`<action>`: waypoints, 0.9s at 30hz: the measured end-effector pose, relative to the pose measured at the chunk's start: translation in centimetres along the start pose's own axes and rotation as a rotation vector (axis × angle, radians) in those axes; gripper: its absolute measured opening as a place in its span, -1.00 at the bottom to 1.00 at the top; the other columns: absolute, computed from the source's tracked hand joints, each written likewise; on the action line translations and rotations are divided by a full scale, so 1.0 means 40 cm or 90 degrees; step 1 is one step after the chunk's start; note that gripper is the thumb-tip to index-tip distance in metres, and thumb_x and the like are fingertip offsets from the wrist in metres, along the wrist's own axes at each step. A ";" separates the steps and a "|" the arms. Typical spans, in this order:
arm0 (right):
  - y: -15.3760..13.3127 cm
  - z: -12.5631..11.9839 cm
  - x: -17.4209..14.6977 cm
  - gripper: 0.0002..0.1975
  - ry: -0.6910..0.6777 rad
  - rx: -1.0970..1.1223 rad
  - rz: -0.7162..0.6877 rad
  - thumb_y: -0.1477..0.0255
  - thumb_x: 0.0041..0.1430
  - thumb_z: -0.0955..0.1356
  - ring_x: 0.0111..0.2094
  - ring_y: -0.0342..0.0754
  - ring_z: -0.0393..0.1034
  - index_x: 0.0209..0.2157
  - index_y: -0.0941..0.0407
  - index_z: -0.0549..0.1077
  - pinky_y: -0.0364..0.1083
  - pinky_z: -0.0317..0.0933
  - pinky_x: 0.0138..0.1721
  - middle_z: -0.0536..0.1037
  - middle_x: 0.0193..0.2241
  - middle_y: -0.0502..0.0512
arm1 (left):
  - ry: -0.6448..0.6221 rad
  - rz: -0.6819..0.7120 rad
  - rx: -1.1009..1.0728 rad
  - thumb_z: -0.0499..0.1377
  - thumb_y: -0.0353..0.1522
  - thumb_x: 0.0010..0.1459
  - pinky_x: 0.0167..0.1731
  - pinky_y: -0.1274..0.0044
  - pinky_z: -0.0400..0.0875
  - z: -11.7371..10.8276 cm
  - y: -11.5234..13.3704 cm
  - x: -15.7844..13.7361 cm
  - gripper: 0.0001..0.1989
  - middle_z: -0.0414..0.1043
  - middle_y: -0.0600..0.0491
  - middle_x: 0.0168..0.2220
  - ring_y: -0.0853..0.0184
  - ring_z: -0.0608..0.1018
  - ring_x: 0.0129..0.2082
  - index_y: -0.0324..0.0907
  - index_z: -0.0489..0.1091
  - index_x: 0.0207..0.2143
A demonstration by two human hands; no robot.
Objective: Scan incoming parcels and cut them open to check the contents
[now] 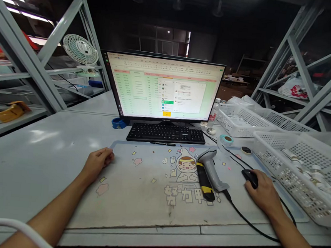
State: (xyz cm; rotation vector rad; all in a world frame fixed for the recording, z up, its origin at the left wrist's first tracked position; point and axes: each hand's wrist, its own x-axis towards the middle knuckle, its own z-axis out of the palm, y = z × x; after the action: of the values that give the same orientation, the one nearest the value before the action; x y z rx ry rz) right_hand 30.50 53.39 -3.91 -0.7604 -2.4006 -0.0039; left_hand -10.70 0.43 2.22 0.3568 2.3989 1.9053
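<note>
My right hand [263,192] rests over a black computer mouse [250,178] at the right side of a printed desk mat [135,198]. My left hand [97,165] lies on the mat's left edge with its fingers curled in, and nothing shows in it. Between the hands, nearer the right one, a grey barcode scanner [212,170] lies on the mat against a black and yellow tool handle [205,183]. Beyond the mat stands a black keyboard [166,133], with a pen [163,144] along its front edge. The monitor [145,87] behind it shows a spreadsheet and a chat window.
White perforated baskets [302,151] with small bottles and packets line the right side. A tape roll [226,139], a clear bottle [214,111] and a blue roll [119,123] stand near the keyboard. A fan [80,50] is at left. The scanner's cable loops across the front right.
</note>
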 end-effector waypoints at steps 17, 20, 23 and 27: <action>0.019 0.018 -0.015 -0.48 -0.022 0.006 0.018 0.19 0.34 0.24 0.21 0.27 0.43 0.26 0.05 0.39 0.23 0.31 0.27 0.46 0.23 0.26 | -0.062 0.017 0.146 0.16 0.10 0.13 -0.52 0.50 0.14 -0.003 -0.029 0.014 -0.47 0.20 0.11 -0.63 0.36 0.21 -0.56 -0.14 0.38 -0.59; 0.015 0.013 -0.014 -0.47 -0.040 -0.003 0.041 0.15 0.34 0.23 0.19 0.28 0.45 0.25 0.04 0.39 0.24 0.38 0.19 0.46 0.24 0.24 | -0.067 0.014 0.152 0.16 0.11 0.13 -0.50 0.50 0.16 -0.003 -0.024 0.011 -0.46 0.22 0.10 -0.61 0.35 0.24 -0.54 -0.14 0.38 -0.58; 0.009 0.007 -0.011 -0.46 -0.042 -0.002 0.046 0.14 0.33 0.21 0.16 0.29 0.46 0.22 0.07 0.40 0.25 0.40 0.14 0.49 0.22 0.25 | -0.073 0.014 0.161 0.15 0.12 0.14 -0.49 0.50 0.17 -0.004 -0.022 0.009 -0.46 0.25 0.10 -0.60 0.34 0.26 -0.53 -0.14 0.39 -0.57; 0.004 0.005 -0.005 -0.49 -0.027 0.015 0.037 0.15 0.28 0.23 0.11 0.28 0.49 0.15 0.11 0.40 0.24 0.38 0.16 0.54 0.11 0.29 | -0.075 0.014 0.155 0.16 0.12 0.13 -0.49 0.51 0.16 -0.003 -0.019 0.007 -0.46 0.25 0.10 -0.60 0.35 0.25 -0.54 -0.15 0.39 -0.56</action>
State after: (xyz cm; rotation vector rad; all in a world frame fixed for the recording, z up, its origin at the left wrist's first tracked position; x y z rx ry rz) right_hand 30.60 53.43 -4.21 -0.8276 -2.4130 0.0644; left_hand -11.10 0.20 1.53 0.4948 2.5606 1.5526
